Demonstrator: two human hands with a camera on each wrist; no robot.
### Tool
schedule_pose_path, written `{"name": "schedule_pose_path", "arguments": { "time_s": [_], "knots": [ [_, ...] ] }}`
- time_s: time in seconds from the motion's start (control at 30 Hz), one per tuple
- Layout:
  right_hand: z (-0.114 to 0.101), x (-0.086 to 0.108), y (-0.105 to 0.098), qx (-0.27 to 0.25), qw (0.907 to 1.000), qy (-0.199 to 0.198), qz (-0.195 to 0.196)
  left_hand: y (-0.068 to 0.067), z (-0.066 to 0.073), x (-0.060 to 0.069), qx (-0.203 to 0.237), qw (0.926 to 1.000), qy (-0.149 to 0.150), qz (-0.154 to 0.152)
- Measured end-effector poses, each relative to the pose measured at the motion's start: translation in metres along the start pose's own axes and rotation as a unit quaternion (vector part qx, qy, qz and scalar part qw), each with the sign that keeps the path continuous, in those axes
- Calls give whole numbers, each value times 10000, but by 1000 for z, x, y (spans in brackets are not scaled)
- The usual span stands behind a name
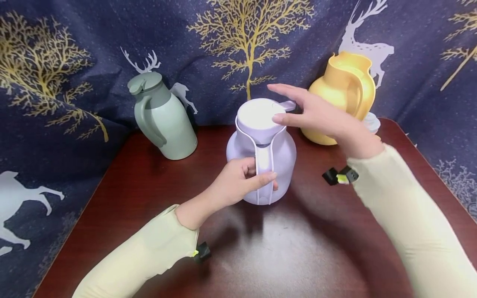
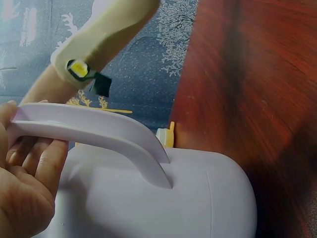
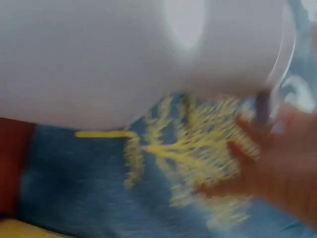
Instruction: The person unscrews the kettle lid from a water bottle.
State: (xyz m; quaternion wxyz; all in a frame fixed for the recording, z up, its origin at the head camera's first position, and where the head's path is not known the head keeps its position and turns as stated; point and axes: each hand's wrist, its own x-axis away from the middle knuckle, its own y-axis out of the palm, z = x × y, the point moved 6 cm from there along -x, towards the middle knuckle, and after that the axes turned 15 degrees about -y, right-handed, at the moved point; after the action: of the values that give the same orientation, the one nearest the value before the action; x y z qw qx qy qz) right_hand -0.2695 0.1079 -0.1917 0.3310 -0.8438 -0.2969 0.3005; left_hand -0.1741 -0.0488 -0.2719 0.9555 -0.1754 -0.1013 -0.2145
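The light purple jug (image 1: pixel 286 159) stands upright on the dark red tabletop (image 1: pixel 298 252), around the middle of the scene, and its handle (image 1: pixel 264 159) is turned to the near side. The left hand (image 1: pixel 238 180) holds this handle: the fingers are curled round it and the thumb lies across its near face. In the left wrist view, the same hand is seen at one end of the handle.

The right hand (image 1: pixel 311 109) is at the right side of the lid (image 1: pixel 258 114), with the thumb and the fingers spread widely apart, and it has hold of nothing. The thumb is at the lid's edge (whether it really touches, I cannot tell, because the right wrist view is blurred). A small tab (image 1: pixel 288 106) goes out from the lid to the right, between the thumb and the fingers. The lid is on the top of the jug.

On the far left stands a green jug (image 1: pixel 173 128) with a darker green lid (image 1: pixel 147 81). On the far right stands a yellow jug (image 1: pixel 340 93) with open top, partly covered by the right hand. A small whitish thing (image 1: pixel 371 121) is just beside it. At the far side hangs a dark blue cloth (image 1: pixel 179 25) with golden trees and pale deer.
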Motion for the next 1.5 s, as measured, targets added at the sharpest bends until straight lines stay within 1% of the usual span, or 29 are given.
{"name": "schedule_pose_path", "arguments": {
  "time_s": [0.03,0.07,0.13,0.2,0.27,0.33,0.4,0.47,0.57,0.67,0.8,0.9,0.97,1.1,1.23,1.33,1.43,1.5],
  "knots": [
    [-6,2,2,406,9988,-72,248,0,-1,0,8,10000,-25,-4],
    [-12,5,5,806,9954,-97,505,0,-2,1,12,10000,-49,-2],
    [-24,9,12,1519,9841,-35,922,0,-2,1,11,10000,-47,6],
    [-31,12,20,1806,9760,145,1206,0,-2,0,20,10000,-11,26],
    [-33,13,25,1869,9708,291,1473,0,-2,0,29,10000,48,33],
    [-32,13,28,1803,9685,299,1692,0,-1,-1,28,9999,121,9],
    [-29,13,28,1627,9692,149,1845,1,-1,-1,16,9999,134,10],
    [-25,10,28,1370,9731,-97,1851,0,-1,-1,-24,9999,136,22],
    [-19,6,26,1080,9797,-412,1637,-2,-1,1,-65,9999,90,71],
    [-13,0,22,919,9860,-580,1267,-3,-2,1,-82,9999,104,74],
    [-3,-5,15,490,9944,-599,724,-2,-2,0,-38,9999,105,67],
    [2,-9,9,128,9981,-530,300,-1,-1,-1,-20,9999,105,52],
    [2,-12,4,44,9985,-546,0,-1,-1,-2,-10,9999,122,30],
    [1,-17,-2,2,9962,-645,-582,0,-1,-3,14,9999,120,7],
    [6,-17,-3,-259,9939,-394,-994,1,-1,-4,11,9999,102,-21],
    [8,-19,0,-455,9920,-286,-1142,1,-1,-4,21,10000,75,-23],
    [8,-20,1,-539,9907,-376,-1190,1,-2,-3,52,10000,34,7],
    [7,-19,1,-558,9907,-486,-1143,1,-1,-3,54,10000,52,-9]
  ]
}}
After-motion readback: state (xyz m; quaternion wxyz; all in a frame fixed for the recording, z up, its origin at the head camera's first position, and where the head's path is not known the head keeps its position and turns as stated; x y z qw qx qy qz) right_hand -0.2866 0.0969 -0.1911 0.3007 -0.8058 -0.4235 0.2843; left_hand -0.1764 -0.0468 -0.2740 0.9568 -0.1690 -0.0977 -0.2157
